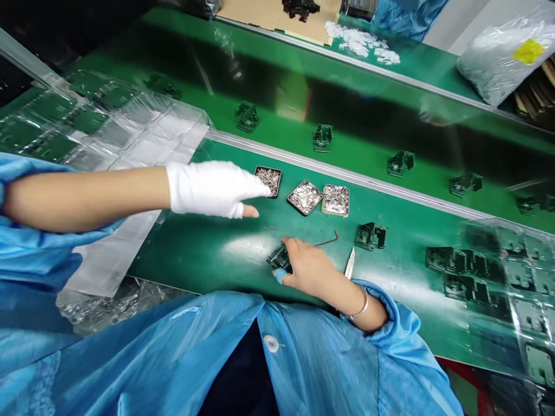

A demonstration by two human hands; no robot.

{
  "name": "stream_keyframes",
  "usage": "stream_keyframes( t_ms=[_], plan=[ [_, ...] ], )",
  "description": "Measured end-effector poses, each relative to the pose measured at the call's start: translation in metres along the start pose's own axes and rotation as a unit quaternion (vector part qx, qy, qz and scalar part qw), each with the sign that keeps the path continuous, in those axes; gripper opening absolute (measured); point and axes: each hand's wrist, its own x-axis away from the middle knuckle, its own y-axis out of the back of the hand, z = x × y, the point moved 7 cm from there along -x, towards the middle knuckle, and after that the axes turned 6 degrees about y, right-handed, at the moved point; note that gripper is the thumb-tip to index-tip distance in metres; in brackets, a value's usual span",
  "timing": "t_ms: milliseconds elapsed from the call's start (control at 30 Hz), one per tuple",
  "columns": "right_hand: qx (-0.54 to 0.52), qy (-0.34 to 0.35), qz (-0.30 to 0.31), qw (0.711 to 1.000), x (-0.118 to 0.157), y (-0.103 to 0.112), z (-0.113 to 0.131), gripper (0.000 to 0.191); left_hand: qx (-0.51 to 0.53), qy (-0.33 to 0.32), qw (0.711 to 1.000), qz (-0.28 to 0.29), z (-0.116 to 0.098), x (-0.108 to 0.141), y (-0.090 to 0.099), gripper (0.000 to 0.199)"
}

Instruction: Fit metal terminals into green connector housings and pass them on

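My left hand (217, 189), in a white glove with the thumb tip bare, reaches over the left small tray (269, 180) of tiny metal parts. Its fingers are stretched out and the thumb stands apart; the fingertips hide the tray's lower edge. My right hand (307, 266), bare with a blue cover on the thumb, is closed around a dark green and black electronic assembly (280, 258), partly hidden by the fingers. Beside that hand lies an L-shaped hex key (327, 240). A pale pointed tool (350, 263) rests near the wrist.
Two more trays (305, 197) (335, 200) hold small metal parts. A similar assembly (371, 236) sits to their right; several stand beyond the metal rail (295, 162). Clear plastic trays lie at left (147, 138) and right (526, 271), with assemblies (462, 263) grouped by the right one.
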Motion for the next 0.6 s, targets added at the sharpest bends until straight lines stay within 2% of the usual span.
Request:
stream_keyframes(
  t_ms=[67, 133, 200, 267, 400, 500, 600],
  plan=[
    [0.006, 0.003, -0.022, 1.0, 0.001, 0.007, -0.004, 0.061, -0.001, -0.028, 0.997, 0.072, -0.01, -0.004, -0.032, 0.06],
    [0.014, 0.008, -0.06, 0.998, 0.002, 0.017, -0.009, 0.062, 0.064, -0.03, 0.99, 0.125, -0.014, -0.011, -0.063, 0.061],
    [0.027, 0.01, -0.098, 0.995, 0.005, 0.028, -0.015, 0.06, 0.125, -0.034, 0.98, 0.148, -0.017, -0.019, -0.09, 0.054],
    [0.048, -0.01, -0.115, 0.992, 0.01, 0.039, -0.025, 0.055, 0.171, -0.046, 0.973, 0.147, -0.021, -0.028, -0.109, 0.05],
    [0.089, -0.092, -0.075, 0.989, 0.023, 0.054, -0.044, 0.035, 0.193, -0.067, 0.969, 0.138, -0.028, -0.036, -0.126, 0.046],
    [0.092, -0.096, -0.024, 0.991, 0.023, 0.05, -0.042, 0.027, 0.159, -0.075, 0.974, 0.143, -0.03, -0.037, -0.128, 0.042],
    [0.097, -0.074, 0.021, 0.992, 0.015, 0.035, -0.033, 0.026, 0.134, -0.076, 0.975, 0.159, -0.028, -0.036, -0.13, 0.044]
  ],
)
